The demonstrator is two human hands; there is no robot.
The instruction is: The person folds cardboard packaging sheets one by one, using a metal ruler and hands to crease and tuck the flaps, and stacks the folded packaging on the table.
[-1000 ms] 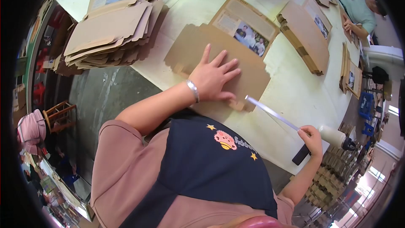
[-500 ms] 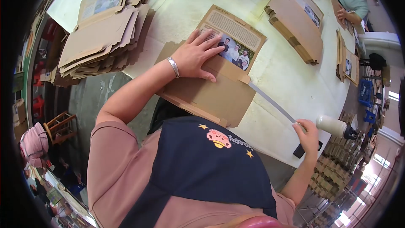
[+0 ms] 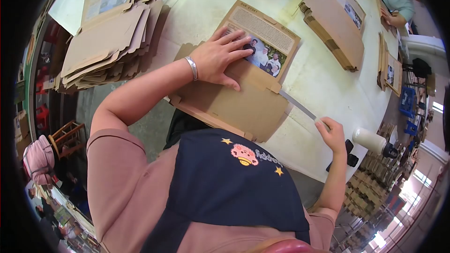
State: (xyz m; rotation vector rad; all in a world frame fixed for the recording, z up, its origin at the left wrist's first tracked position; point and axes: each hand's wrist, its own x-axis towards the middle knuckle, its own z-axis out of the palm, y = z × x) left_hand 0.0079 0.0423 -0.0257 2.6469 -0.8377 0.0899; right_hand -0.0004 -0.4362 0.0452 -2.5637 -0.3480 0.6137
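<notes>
My left hand (image 3: 218, 58) lies flat with fingers spread on a brown cardboard sleeve (image 3: 248, 107) printed with text and a photo of people. The cardboard is unfolded on the table in front of me, its near edge close to my apron. My right hand (image 3: 331, 133), at the table's right side, pinches the end of a flat, straight grey strip (image 3: 298, 104). From these fingers the strip runs up and left to the cardboard's right edge, by a small tab. Whether its far end lies under the cardboard is hidden.
A tall pile of cardboard pieces (image 3: 103, 42) stands at the left. Another stack (image 3: 335, 28) is at the upper right. A white bottle (image 3: 369, 140) and a black object (image 3: 350, 155) sit near the right edge. A co-worker (image 3: 396, 0) is at the far right.
My right hand has moved up and left, closer to the cardboard, and less of the grey strip shows between them. My left hand stays pressed on the cardboard.
</notes>
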